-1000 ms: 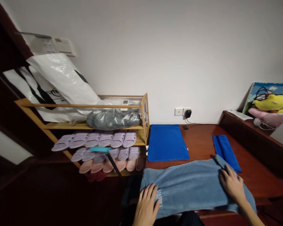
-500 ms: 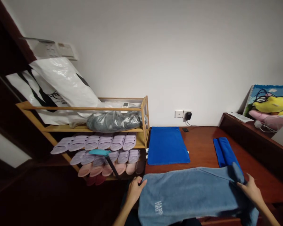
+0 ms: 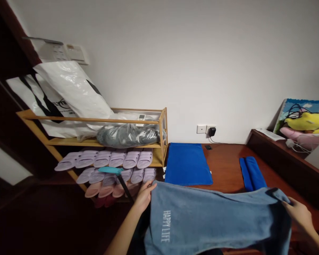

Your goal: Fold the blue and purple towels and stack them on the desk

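A grey-blue towel (image 3: 212,219) with white "HAPPY LIFE" lettering is stretched between my hands above the front of the desk. My left hand (image 3: 145,196) pinches its upper left corner. At the far right corner, my right hand (image 3: 299,212) is closed on the cloth, which bunches and folds there. Behind the towel, a bright blue towel (image 3: 188,164) lies flat on the reddish-brown desk (image 3: 223,161). A second blue towel (image 3: 252,173), folded into a narrow strip, lies farther right, its near end close to the grey-blue towel's top edge.
A wooden shoe rack (image 3: 163,138) on the left holds rows of slippers (image 3: 113,159), white bags (image 3: 74,92) and a plastic-wrapped bundle (image 3: 130,134). A teal-headed tool (image 3: 110,170) leans before it. A black plug (image 3: 212,131) sits in the wall; a yellow plush toy (image 3: 308,122) rests on the raised right ledge.
Both hands have moved apart, the left one up and left, the right one to the right. The grey-blue towel is pulled wider, and its full lettering now shows.
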Motion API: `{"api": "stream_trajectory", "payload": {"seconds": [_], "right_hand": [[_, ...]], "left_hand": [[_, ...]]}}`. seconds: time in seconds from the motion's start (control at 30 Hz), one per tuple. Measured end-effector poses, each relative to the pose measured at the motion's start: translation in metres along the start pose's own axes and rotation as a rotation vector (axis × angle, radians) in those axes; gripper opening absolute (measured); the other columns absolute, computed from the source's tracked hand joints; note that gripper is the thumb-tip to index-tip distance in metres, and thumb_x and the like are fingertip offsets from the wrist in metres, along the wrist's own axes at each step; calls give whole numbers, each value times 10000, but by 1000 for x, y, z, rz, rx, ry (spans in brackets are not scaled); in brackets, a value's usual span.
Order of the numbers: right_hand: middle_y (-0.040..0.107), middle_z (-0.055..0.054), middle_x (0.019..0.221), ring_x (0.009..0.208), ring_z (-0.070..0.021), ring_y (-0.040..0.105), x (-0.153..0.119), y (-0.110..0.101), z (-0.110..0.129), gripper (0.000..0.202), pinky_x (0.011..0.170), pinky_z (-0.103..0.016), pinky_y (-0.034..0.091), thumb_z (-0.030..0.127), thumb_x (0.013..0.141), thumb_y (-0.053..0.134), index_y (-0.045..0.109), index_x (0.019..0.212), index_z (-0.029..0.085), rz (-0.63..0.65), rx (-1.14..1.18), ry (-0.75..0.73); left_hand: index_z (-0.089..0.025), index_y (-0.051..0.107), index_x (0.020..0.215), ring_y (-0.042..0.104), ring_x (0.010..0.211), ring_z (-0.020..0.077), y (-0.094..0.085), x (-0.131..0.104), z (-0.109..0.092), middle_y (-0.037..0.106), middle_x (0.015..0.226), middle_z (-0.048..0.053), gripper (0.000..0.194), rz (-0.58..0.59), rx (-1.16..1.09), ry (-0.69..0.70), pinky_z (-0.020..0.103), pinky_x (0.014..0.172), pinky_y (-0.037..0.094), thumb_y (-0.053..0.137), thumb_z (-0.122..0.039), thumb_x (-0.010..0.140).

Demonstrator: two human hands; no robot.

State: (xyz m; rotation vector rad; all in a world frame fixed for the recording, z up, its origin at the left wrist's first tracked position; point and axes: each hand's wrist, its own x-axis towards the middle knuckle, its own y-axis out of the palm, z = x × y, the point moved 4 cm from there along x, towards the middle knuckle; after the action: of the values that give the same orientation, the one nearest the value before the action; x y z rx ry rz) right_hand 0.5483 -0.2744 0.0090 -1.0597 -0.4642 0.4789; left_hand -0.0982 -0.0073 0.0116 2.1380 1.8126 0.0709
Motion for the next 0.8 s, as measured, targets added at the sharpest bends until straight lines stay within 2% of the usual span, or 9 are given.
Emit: {"api": "stream_trajectory", "payload": {"seconds": [0.07,0.17,0.23,0.3,0.37,0.43,0.57,0.67,0.8], "right_hand": [[696,-171,899,868,-351,638,0,4,-6,439,713,-427,492,426,644,467,680,923,163,33,199,159],[692,-160,956,872,-332,644,-9,6,-5,551,669,-386,513,388,605,505,627,1068,116,31,658,355],[689,-141,1004,883,-315,649,-14,4,5,652,666,-356,525,424,602,533,562,1174,111,118,955,320],[672,-104,1096,953,-289,640,-17,0,18,693,718,-323,529,487,628,566,516,1241,167,290,1095,210],[633,-58,1200,1057,-264,604,-18,-2,26,697,807,-301,513,499,646,619,485,1283,247,450,1034,107],[650,-42,1176,1078,-270,594,-15,1,26,723,865,-309,490,458,583,706,519,1255,267,499,809,42],[728,-65,920,960,-336,635,-4,20,8,559,876,-379,476,429,465,718,686,983,222,367,404,-40],[732,-78,840,929,-365,641,2,31,-16,413,841,-430,485,544,514,624,716,788,248,252,342,2],[726,-131,830,991,-416,608,9,23,-42,382,891,-475,455,612,483,626,695,625,264,149,410,98]], "left_hand": [[-148,629,847,655,740,181,-1,8,-6,687,764,29,374,23,-29,-39,277,706,495,796,-318,559],[-122,645,812,665,730,197,-4,16,-12,699,749,54,331,62,-33,-112,279,693,502,806,-261,558],[-120,646,787,668,703,194,-7,21,-15,701,738,61,309,71,-22,-162,269,672,505,814,-229,552],[-123,644,796,669,675,191,-10,26,-16,703,735,64,313,69,-3,-213,266,651,511,819,-210,551],[-133,639,844,674,671,193,-13,31,-15,706,751,63,349,57,17,-253,270,643,518,822,-206,556],[-144,629,904,679,685,193,-15,35,-13,709,776,59,406,38,34,-277,268,644,521,828,-217,558],[-148,609,992,681,691,199,-15,37,-8,713,800,59,541,28,66,-296,268,634,519,855,-244,519],[-142,621,957,674,655,203,-17,34,-7,713,770,59,559,44,87,-295,271,606,512,875,-268,475],[-154,630,892,666,653,187,-27,31,-13,709,757,41,498,33,86,-275,261,611,505,868,-330,492]]}}
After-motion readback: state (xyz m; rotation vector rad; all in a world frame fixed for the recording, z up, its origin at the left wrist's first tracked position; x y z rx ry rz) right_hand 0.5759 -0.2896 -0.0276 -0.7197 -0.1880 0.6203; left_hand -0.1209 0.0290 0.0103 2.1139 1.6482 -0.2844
